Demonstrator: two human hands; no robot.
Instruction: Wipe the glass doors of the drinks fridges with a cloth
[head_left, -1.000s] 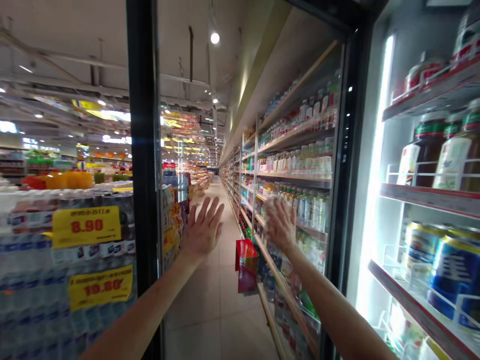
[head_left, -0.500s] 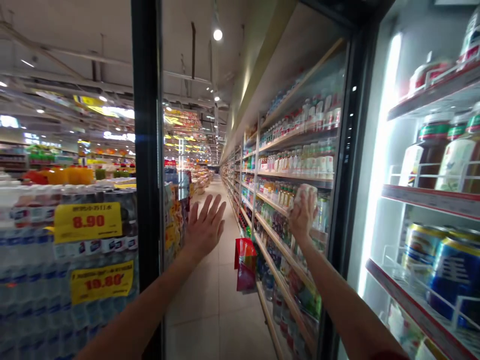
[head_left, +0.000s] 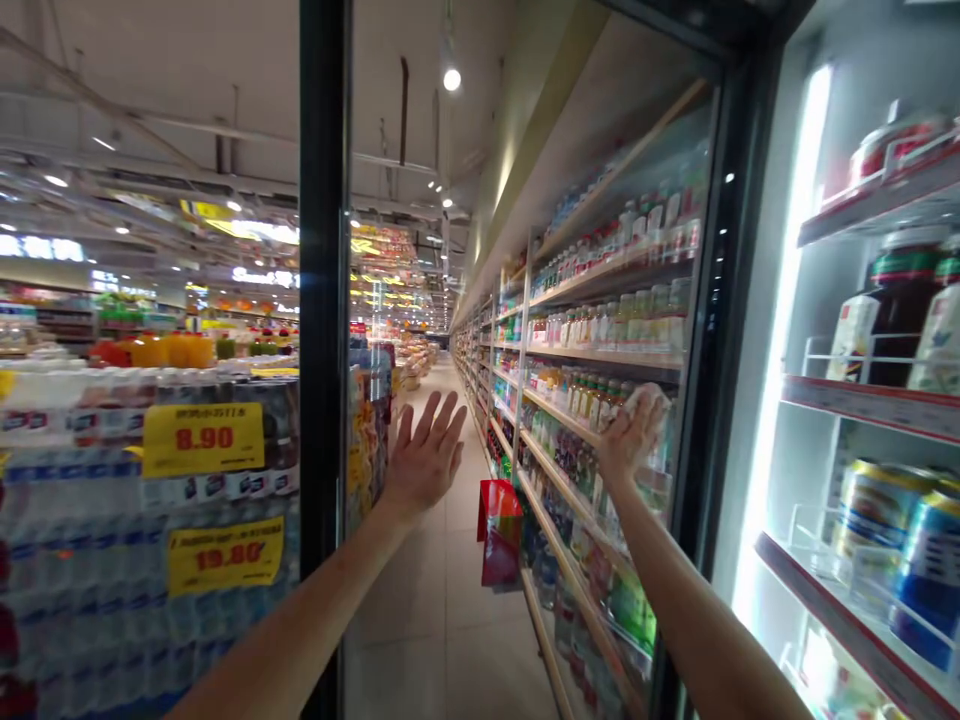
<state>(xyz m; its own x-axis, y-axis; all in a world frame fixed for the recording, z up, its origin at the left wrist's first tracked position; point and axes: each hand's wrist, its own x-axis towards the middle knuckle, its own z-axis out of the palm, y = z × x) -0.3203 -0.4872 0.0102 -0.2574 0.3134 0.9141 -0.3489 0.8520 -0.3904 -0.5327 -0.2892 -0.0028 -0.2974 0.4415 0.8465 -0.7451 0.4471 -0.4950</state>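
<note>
I stand at an open glass fridge door (head_left: pixel 324 250) and look through its pane down a shop aisle. My left hand (head_left: pixel 427 462) lies flat on the glass with its fingers spread, holding nothing. My right hand (head_left: pixel 628 440) presses a crumpled white cloth (head_left: pixel 649 398) against the pane near the door's right frame (head_left: pixel 705 360), fingers closed over the cloth.
To the right, lit fridge shelves (head_left: pixel 870 405) carry bottles (head_left: pixel 885 310) and blue cans (head_left: pixel 926 560). Through the glass run long drink shelves (head_left: pixel 600 355), a tiled aisle floor (head_left: pixel 450 620) and a hanging red tag (head_left: pixel 501 530). Packs of water with yellow price signs (head_left: pixel 202 438) stand at left.
My right hand has slid the cloth to the right across the glass, toward the door's right frame. My left hand has stayed flat on the pane.
</note>
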